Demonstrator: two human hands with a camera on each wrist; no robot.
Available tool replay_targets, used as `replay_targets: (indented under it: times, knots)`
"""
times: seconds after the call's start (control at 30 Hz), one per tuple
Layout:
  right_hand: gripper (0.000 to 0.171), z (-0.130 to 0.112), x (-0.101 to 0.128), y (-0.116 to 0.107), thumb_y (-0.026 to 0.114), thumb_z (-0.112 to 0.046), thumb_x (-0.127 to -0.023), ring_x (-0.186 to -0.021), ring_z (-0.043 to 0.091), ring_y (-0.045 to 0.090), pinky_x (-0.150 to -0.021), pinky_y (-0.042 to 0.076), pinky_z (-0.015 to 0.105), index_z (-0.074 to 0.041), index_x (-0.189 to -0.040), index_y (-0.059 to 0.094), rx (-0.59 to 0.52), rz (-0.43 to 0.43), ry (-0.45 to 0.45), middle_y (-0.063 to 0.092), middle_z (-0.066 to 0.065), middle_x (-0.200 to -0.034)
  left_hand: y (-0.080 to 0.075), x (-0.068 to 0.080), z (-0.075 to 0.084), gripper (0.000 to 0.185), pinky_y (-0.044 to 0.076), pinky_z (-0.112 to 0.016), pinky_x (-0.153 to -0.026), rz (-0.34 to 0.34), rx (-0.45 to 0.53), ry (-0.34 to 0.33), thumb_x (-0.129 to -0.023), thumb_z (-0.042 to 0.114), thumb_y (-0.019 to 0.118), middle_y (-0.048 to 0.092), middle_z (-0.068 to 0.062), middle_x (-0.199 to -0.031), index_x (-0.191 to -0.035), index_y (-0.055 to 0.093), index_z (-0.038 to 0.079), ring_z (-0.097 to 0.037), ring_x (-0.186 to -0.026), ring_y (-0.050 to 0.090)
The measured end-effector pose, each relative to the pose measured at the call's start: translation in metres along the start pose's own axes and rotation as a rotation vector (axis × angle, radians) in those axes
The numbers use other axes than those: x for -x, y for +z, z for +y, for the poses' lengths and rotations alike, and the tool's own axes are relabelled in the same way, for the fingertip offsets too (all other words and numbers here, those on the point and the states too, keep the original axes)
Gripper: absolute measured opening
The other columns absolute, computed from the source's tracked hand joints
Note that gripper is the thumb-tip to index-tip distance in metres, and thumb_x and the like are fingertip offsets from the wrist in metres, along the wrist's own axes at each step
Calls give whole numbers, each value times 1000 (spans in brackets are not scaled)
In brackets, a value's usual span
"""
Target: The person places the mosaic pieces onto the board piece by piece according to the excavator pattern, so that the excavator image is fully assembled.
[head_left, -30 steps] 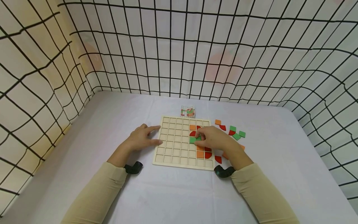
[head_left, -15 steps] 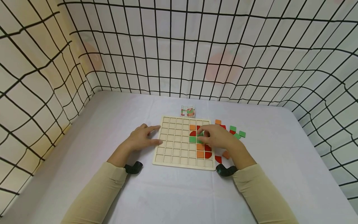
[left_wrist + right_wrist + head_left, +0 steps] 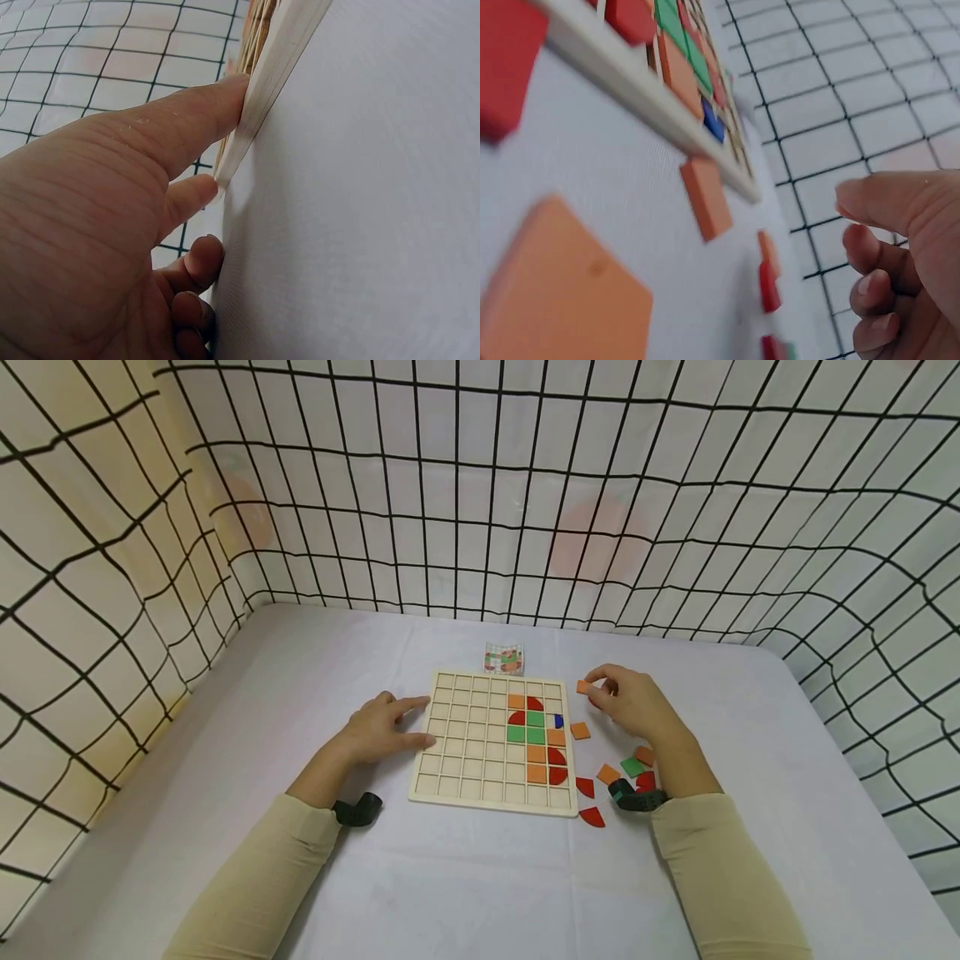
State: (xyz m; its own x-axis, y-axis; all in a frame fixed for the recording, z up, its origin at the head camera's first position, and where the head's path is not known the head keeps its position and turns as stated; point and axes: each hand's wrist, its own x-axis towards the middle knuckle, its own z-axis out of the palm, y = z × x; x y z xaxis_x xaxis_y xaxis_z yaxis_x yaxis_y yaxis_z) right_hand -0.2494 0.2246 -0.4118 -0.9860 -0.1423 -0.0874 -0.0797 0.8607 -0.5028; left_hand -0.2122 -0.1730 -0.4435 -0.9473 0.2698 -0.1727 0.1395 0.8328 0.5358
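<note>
A wooden grid board (image 3: 465, 752) lies on the white table, with orange, red and green pieces and one blue piece (image 3: 558, 721) in its right columns. My left hand (image 3: 416, 721) rests against the board's left edge, thumb and index finger straight on the rim (image 3: 277, 67). My right hand (image 3: 596, 687) hovers off the board's far right corner, fingers loosely curled around nothing. Its fingertips are beside a loose orange square (image 3: 584, 687). In the right wrist view the right hand (image 3: 855, 225) hangs above the small orange tile (image 3: 769, 251) and a red one (image 3: 769, 285).
Loose pieces lie right of the board: an orange square (image 3: 579, 731), an orange one (image 3: 607, 773), a green one (image 3: 632, 767) and red quarter-circles (image 3: 592, 817). A small pattern card (image 3: 503, 658) lies behind the board. Black wire mesh walls (image 3: 480, 527) enclose the table.
My right hand left the green pieces on the board and moved right and back to the loose orange square, uncovering the pieces beside my wrist. The left hand has not moved.
</note>
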Motion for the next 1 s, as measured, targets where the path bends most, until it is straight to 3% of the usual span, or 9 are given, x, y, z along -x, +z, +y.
replay_targets:
  times: [0.2, 0.47, 0.73, 1.0]
  knots:
    - [39, 14, -12, 4, 59, -36, -102, -68, 20, 59, -60, 45, 31, -13, -132, 60, 7, -7, 64, 61, 10, -93, 0, 1, 1, 79, 33, -34, -71, -5, 5, -9, -86, 56, 74, 52, -11, -110, -154, 47, 29, -24, -92, 44]
    - [48, 18, -26, 11, 63, -43, -97, -89, 28, 58, -73, 47, 37, -8, -129, 61, 91, -18, 92, 64, 17, -113, 0, 1, 0, 79, 33, -34, -71, -2, 1, -6, -86, 57, 74, 52, -10, -109, -154, 47, 29, -23, -91, 44]
    - [38, 15, -28, 12, 64, -38, -99, -88, 28, 56, -73, 45, 37, -8, -121, 63, 126, -16, 89, 63, 15, -105, -1, 0, 1, 78, 33, -33, -71, 5, -18, 12, -86, 56, 74, 53, -10, -107, -154, 48, 27, -23, -89, 45]
    - [39, 12, -25, 11, 64, -38, -99, -87, 27, 55, -69, 45, 34, -6, -122, 63, 118, -30, 72, 63, 14, -102, -1, 0, 0, 79, 34, -33, -71, 5, -16, 11, -86, 56, 74, 53, -10, -107, -154, 48, 28, -23, -89, 45]
